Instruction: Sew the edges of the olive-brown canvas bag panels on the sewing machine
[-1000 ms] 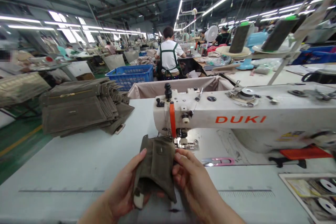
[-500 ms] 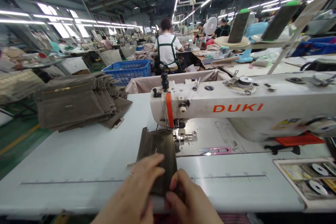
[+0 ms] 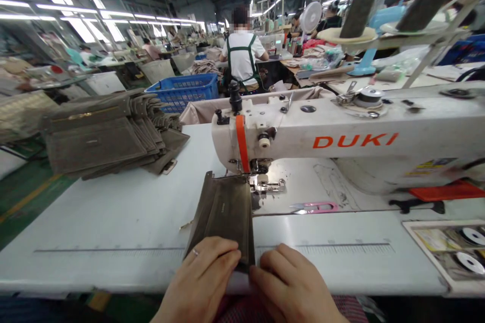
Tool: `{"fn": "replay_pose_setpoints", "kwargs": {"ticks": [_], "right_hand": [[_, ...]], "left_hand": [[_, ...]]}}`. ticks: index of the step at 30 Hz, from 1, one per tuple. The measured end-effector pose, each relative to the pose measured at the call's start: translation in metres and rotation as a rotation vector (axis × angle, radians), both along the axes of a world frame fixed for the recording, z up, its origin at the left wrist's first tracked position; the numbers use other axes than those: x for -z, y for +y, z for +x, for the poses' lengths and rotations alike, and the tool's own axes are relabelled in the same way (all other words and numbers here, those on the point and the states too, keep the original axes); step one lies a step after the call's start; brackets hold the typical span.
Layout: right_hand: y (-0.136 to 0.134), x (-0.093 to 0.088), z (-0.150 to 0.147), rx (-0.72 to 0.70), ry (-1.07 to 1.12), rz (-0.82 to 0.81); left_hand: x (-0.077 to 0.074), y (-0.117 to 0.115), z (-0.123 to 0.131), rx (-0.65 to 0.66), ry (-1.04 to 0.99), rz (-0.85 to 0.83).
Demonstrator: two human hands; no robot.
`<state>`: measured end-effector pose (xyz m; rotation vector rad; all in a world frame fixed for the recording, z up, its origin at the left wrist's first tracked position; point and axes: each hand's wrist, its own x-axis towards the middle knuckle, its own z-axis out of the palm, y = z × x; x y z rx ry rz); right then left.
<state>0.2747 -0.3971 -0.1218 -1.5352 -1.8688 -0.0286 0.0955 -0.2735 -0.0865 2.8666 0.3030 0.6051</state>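
A dark olive-brown bag piece [image 3: 223, 212] with a small metal-looking label lies on the sewing machine table. Its far edge sits at the presser foot [image 3: 261, 180] of the white sewing machine [image 3: 291, 133]. My left hand [image 3: 204, 275] grips the near end, fingers together on top and the thumb hidden. At the near right corner, my right hand [image 3: 290, 280] has its fingers curled and pinches the edge. A zipper pull [image 3: 185, 225] sticks out from the left side of the piece.
At the left lies a stack of similar bag pieces [image 3: 94, 141]. Pink thread snips [image 3: 316, 207] rest right of the needle area, near a black wrench [image 3: 417, 206] and a bobbin tray [image 3: 435, 252]. Beyond are a blue crate [image 3: 185, 93] and a seated person [image 3: 242, 58].
My left hand has slid back toward me to the near end of the bag piece, uncovering its label. My right hand has stayed at the near right corner. The view has shifted slightly.
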Motion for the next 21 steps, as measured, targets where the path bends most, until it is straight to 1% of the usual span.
{"fn": "replay_pose_setpoints", "kwargs": {"ticks": [1, 3, 6, 9, 13, 17, 19, 21], "right_hand": [[0.000, 0.001, 0.000, -0.013, 0.003, 0.000], [0.000, 0.001, 0.002, -0.032, 0.007, 0.003], [0.000, 0.003, 0.003, -0.049, -0.004, 0.043], [0.000, 0.005, 0.004, -0.048, -0.022, 0.064], [-0.003, 0.004, 0.004, -0.062, 0.022, 0.053], [-0.008, -0.001, 0.006, -0.060, 0.116, 0.014], [-0.008, -0.002, 0.008, -0.056, 0.123, 0.006], [-0.007, -0.001, 0.009, -0.034, 0.077, 0.032]], "left_hand": [[0.000, -0.002, 0.002, -0.022, -0.026, -0.036], [0.001, -0.005, 0.006, -0.024, -0.069, -0.060], [0.006, -0.008, 0.011, 0.022, -0.065, -0.077], [0.010, -0.009, 0.012, 0.039, -0.086, -0.099], [0.008, -0.010, 0.011, 0.036, -0.014, -0.133], [0.004, -0.010, 0.012, 0.045, -0.010, -0.164], [0.005, -0.009, 0.013, 0.046, -0.008, -0.175], [0.009, -0.007, 0.012, 0.060, -0.018, -0.162]]}}
